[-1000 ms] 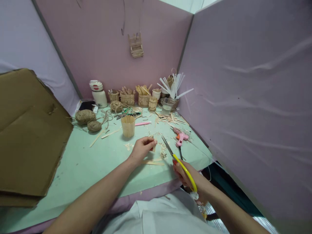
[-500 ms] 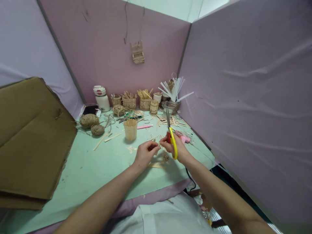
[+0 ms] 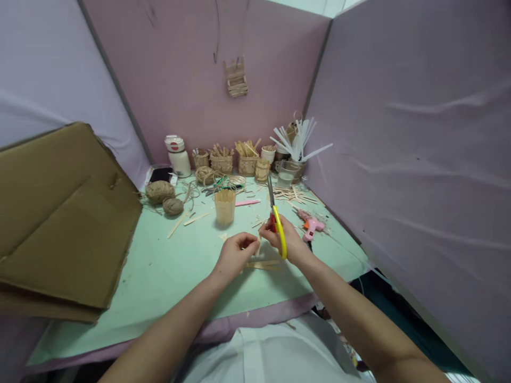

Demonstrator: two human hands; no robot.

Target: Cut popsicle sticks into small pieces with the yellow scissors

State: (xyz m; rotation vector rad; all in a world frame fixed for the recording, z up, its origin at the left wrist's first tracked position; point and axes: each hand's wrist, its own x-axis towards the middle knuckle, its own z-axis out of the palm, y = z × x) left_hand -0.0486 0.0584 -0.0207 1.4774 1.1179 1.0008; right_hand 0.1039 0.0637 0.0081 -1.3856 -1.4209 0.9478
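Pinched between the fingertips of my left hand (image 3: 235, 256) and my right hand (image 3: 294, 246) is a small pale wooden strip (image 3: 258, 247). My right hand also keeps hold of scissors (image 3: 281, 234) with yellow and red handles, their blades pointing away from me and looking closed. Just below the hands, a few flat wooden strips (image 3: 263, 265) lie on the green tabletop (image 3: 175, 287). Beyond my left hand a cup made of wooden strips (image 3: 224, 208) stands upright. My fingers partly hide the small strip.
A pink glue gun (image 3: 312, 225) lies right of my right hand. Twine balls (image 3: 159, 191) sit at the left, near cardboard (image 3: 67, 223). Along the back stand a white bottle (image 3: 179, 162), stick-filled baskets (image 3: 221, 164) and white glue sticks (image 3: 301, 139). Fabric walls enclose the table.
The view has turned slightly, so the scene sits further right and the glue gun shows more fully. Both hands stay together at the small strip, the scissors still in my right hand.
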